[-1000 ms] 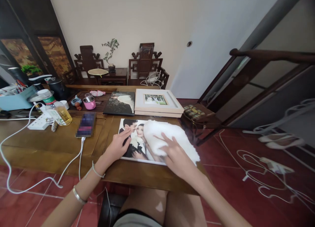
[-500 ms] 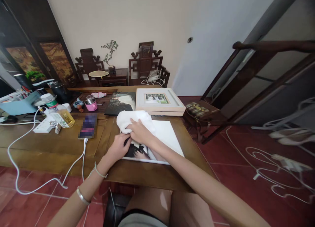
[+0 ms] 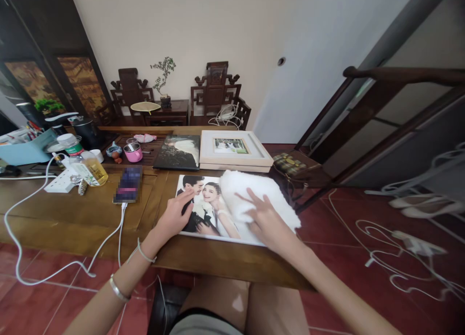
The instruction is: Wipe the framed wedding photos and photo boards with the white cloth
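Observation:
A large photo print (image 3: 207,211) of a couple lies flat near the front edge of the wooden table (image 3: 83,214). My left hand (image 3: 173,217) rests on its left edge with fingers spread, holding it down. My right hand (image 3: 265,218) lies flat with fingers stretched out on a white cloth (image 3: 254,194) that covers the print's right part.
Behind the print lie a dark photo (image 3: 178,152) and a white framed picture (image 3: 234,151). To the left are a phone (image 3: 127,183) with a white cable, a power strip (image 3: 60,181), an oil bottle (image 3: 89,167) and a pink cup (image 3: 132,152). Cables trail on the red floor at right.
My right hand has swept the white cloth from the print's upper left corner to its right side, uncovering the faces. The left hand has stayed on the left edge.

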Demonstrator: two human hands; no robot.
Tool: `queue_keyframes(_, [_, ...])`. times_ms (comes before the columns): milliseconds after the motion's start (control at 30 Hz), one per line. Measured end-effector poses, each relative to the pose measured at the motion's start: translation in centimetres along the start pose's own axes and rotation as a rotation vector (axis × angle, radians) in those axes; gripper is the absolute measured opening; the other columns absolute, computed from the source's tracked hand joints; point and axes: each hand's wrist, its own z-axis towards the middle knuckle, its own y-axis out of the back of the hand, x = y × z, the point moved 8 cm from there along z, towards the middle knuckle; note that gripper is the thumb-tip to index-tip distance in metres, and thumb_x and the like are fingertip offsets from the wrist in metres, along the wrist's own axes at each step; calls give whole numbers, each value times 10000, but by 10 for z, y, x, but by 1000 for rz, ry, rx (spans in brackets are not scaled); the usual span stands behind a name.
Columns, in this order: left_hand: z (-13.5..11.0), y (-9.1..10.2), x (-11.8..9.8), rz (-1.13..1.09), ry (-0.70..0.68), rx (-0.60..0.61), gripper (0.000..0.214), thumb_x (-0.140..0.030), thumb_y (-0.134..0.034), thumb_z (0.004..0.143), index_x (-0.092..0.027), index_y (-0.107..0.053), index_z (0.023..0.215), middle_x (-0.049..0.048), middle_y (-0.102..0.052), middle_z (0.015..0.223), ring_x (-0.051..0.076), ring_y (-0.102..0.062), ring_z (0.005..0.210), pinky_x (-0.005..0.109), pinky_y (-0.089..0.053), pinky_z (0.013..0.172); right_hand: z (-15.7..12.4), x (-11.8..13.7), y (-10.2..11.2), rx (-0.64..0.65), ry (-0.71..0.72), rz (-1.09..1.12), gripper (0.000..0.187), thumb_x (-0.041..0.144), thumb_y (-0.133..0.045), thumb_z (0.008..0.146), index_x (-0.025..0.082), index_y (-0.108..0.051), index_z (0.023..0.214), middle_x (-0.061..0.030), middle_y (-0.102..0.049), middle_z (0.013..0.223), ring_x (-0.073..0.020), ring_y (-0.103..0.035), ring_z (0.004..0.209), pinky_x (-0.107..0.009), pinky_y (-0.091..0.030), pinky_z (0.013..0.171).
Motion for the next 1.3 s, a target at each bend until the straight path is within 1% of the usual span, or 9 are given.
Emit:
queue_keyframes(167, [3,4,-7,0,-20,-5,356,-191,-430,919,-153,-619,1219,94,-572,1323,227,-504,1266,394,-394,1088,-69,67,8,-28,184,-5,355,-38,-389,583,163,-676,632,-36,-397,1480,-339,-97,1438,-661,-134,1123])
queue_keyframes(267, [4,4,-8,-4,-26,-10,352,-196,-441,915,-150,-627,1210,98,-577,1316,231,-508,1262,400,-392,1090,-83,82,10,6,235,20,351,-28,-390,566,172,-673,622,-23,-405,1475,-317,-106,1441,-647,-153,1129])
queue_keyframes(400, [3,2,-5,-4,-43,4,367,-206,-442,919,-175,-604,1247,76,-551,1346,221,-472,1293,406,-364,1112,-49,57,11,31,155,28,475,-50,-377,568,174,-723,805,-41,-430,1458,-303,-173,1431,-642,-178,1123])
queue_keyframes(567, [3,2,-3,-18,-30,9,353,-213,-458,910,-168,-626,1217,84,-570,1324,228,-492,1275,403,-390,1095,29,4,6,21,43,-13,428,-10,-427,653,138,-712,936,-100,-462,1432,-363,-253,1397,-658,-208,1092])
queue_keyframes(667, [4,3,-2,-29,-23,-6,349,-215,-462,906,-160,-632,1206,93,-583,1307,231,-509,1260,407,-399,1087,54,-13,4,11,22,-15,427,-9,-412,688,106,-695,986,-141,-488,1406,-347,-264,1396,-640,-217,1091])
queue_keyframes(800, [3,3,-2,-29,-17,-23,345,-209,-460,905,-163,-637,1197,93,-589,1298,231,-513,1256,409,-401,1085,36,0,2,36,22,0,439,-28,-410,668,110,-697,970,-135,-459,1431,-358,-228,1406,-659,-195,1094])
queue_keyframes(1067, [3,0,-2,0,-14,-6,360,-203,-440,917,-162,-615,1228,79,-570,1325,221,-481,1287,406,-383,1099,-71,85,10,46,188,51,368,-42,-395,564,151,-681,692,-66,-388,1486,-343,-109,1434,-670,-154,1117])
queue_keyframes(1167, [3,1,-2,-5,-19,-8,360,-200,-443,915,-165,-613,1231,88,-570,1324,229,-487,1281,423,-385,1096,-63,84,11,70,186,80,422,-42,-391,568,170,-705,754,-53,-423,1466,-322,-161,1430,-656,-174,1119])
queue_keyframes(1300, [3,0,-4,-6,-44,5,372,-197,-445,911,-182,-602,1249,78,-569,1327,220,-483,1285,415,-373,1106,-5,59,7,77,128,50,462,-39,-423,636,170,-725,917,-79,-437,1456,-341,-198,1419,-672,-164,1102])
